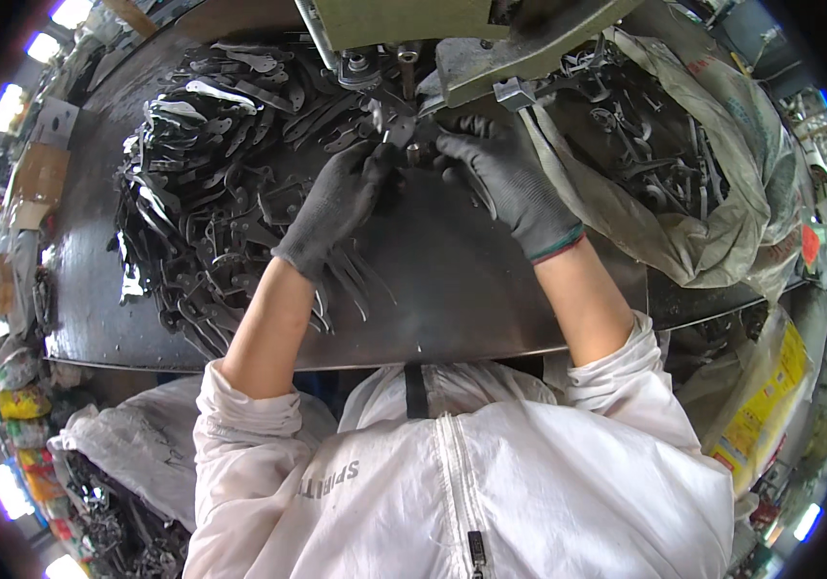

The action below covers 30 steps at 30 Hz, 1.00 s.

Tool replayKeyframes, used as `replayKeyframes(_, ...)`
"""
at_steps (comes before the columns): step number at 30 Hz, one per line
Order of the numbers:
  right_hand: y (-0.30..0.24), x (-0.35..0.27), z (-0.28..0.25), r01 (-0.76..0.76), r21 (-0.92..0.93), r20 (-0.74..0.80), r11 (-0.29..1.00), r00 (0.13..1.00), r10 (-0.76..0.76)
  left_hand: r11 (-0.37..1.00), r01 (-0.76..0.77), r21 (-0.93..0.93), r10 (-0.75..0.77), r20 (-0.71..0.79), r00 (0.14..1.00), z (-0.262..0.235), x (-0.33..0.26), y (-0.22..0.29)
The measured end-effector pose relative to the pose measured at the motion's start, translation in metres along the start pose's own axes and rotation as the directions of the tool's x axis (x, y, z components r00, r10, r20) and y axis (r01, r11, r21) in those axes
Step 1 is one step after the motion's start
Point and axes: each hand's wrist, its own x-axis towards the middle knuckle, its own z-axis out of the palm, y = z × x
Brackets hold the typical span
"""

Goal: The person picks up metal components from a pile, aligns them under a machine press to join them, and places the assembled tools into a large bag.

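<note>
Both my hands wear dark grey knit gloves and work around a small metal post [415, 154] under the machine's vertical rod [407, 69]. My left hand [341, 201] pinches a flat grey metal part [398, 129] beside the post. On the other side, my right hand [508, 181] has its fingers curled toward the post. A curved edge shows under its palm, but what those fingers hold is hidden. Left of my left hand spreads a heap of flat, curved metal pieces [239, 183], some of them shiny.
Overhead, the machine's green body [413, 21] and a cast arm [529, 56] hang close above my hands. A metal block [514, 94] sits right of the post. An open woven sack [722, 246] with small metal parts lies on the right. The dark metal table [452, 304] ends before my body.
</note>
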Motion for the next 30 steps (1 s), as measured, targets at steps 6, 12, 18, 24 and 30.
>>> replayKeyframes(6,0.009,0.011,0.010,0.231,-0.273,0.001,0.934,0.971,-0.240,0.975,0.172,0.141,-0.185,0.083,0.979,-0.022,0.024,-0.011)
replayKeyframes(12,0.017,0.016,0.014,0.191,-0.169,-0.029,0.967,0.980,-0.198,0.949,0.286,-0.134,-0.270,0.127,0.954,-0.017,0.029,-0.013)
replayKeyframes(18,0.003,0.009,0.018,0.187,-0.328,-0.060,0.926,0.974,-0.218,0.978,0.146,0.149,-0.167,0.141,0.976,-0.023,0.021,0.004)
replayKeyframes(24,0.043,0.035,-0.006,0.134,-0.201,0.088,0.970,0.989,-0.118,0.963,0.269,0.001,-0.264,0.192,0.945,-0.007,0.031,-0.017)
replayKeyframes(30,0.023,0.016,0.005,0.054,-0.305,0.029,0.951,0.998,-0.047,0.312,0.167,0.935,0.070,-0.198,0.978,-0.122,0.095,-0.012)
